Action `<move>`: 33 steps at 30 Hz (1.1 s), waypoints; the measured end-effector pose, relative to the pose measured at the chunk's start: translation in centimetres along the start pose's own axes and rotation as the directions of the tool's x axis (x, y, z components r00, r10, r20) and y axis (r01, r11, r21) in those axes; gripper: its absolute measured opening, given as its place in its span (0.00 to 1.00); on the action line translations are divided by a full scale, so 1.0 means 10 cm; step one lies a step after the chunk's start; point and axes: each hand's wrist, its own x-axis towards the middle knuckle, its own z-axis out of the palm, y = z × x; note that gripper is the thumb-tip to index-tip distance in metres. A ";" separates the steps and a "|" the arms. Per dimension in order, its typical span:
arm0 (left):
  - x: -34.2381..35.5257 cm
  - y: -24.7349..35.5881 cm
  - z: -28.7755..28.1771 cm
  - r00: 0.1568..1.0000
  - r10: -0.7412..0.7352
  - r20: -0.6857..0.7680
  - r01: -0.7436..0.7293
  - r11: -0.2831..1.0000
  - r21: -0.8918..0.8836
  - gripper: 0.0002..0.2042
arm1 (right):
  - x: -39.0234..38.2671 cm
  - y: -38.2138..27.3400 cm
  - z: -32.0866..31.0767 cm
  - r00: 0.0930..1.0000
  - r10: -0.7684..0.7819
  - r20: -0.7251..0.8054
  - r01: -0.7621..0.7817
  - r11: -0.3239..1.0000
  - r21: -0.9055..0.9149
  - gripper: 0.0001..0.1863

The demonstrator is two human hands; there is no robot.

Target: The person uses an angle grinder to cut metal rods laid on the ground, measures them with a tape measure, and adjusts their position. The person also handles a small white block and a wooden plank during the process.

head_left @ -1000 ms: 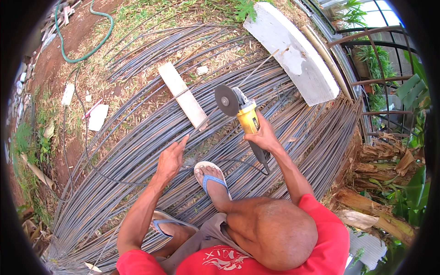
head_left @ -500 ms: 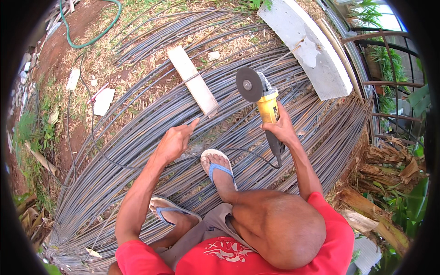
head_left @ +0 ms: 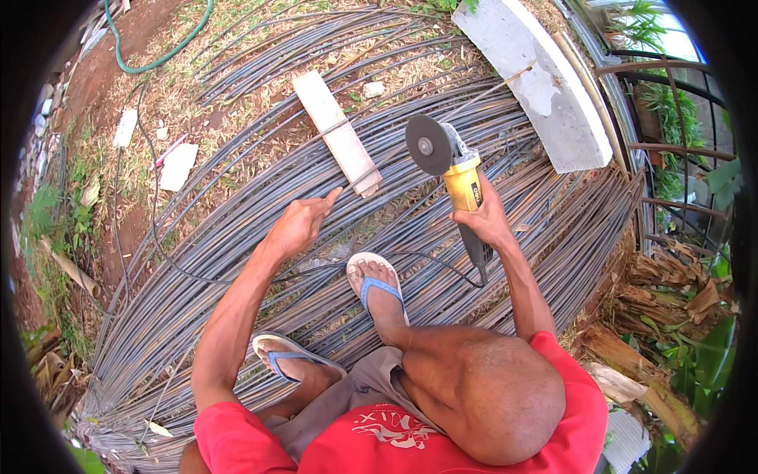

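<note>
My right hand (head_left: 485,213) grips a yellow and black angle grinder (head_left: 466,186) by its body. The grinder's dark disc (head_left: 425,146) faces up, above a dense spread of long, rust-streaked steel rods (head_left: 229,213). My left hand (head_left: 304,225) reaches over those rods with its index finger stretched out and other fingers curled, holding nothing that I can see; whether the fingertip touches a rod I cannot tell. Just beyond it lies a pale wooden board (head_left: 324,110), crossed by rods. My sandalled foot (head_left: 375,292) stands on the rods between my hands.
A long grey-white slab (head_left: 537,87) lies at back right, beside a metal frame (head_left: 671,142) with plants. A black cord (head_left: 170,261) runs across the rods. A green hose (head_left: 130,63) and white scraps (head_left: 180,166) lie at back left. Banana stalks (head_left: 643,379) are at right.
The view has shifted, so ground items appear higher and further right. My hands and the grinder have risen in the frame with them, keeping much the same poses.
</note>
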 end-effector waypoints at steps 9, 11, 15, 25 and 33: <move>0.00 -0.05 0.01 0.999 0.030 -0.010 -0.030 0.999 0.013 0.30 | 0.11 -0.09 0.11 0.994 0.037 0.105 -0.015 0.980 -0.200 0.40; -0.03 -0.07 0.04 1.000 0.014 -0.010 -0.014 1.000 0.012 0.30 | 0.14 -0.15 0.16 0.989 0.045 0.139 -0.012 0.973 -0.229 0.40; -0.06 -0.11 0.07 1.000 0.006 -0.026 -0.007 1.000 -0.003 0.30 | 0.19 -0.20 0.26 0.985 0.048 0.167 -0.003 0.966 -0.257 0.40; -0.05 -0.03 0.04 0.999 -0.032 -0.018 0.033 0.999 0.013 0.28 | 0.20 -0.10 0.32 0.988 0.033 0.152 0.010 0.963 -0.269 0.41; -0.04 -0.07 0.06 0.998 0.030 -0.053 -0.029 0.999 0.024 0.30 | 0.17 -0.14 0.34 0.986 0.066 0.151 -0.026 0.967 -0.253 0.40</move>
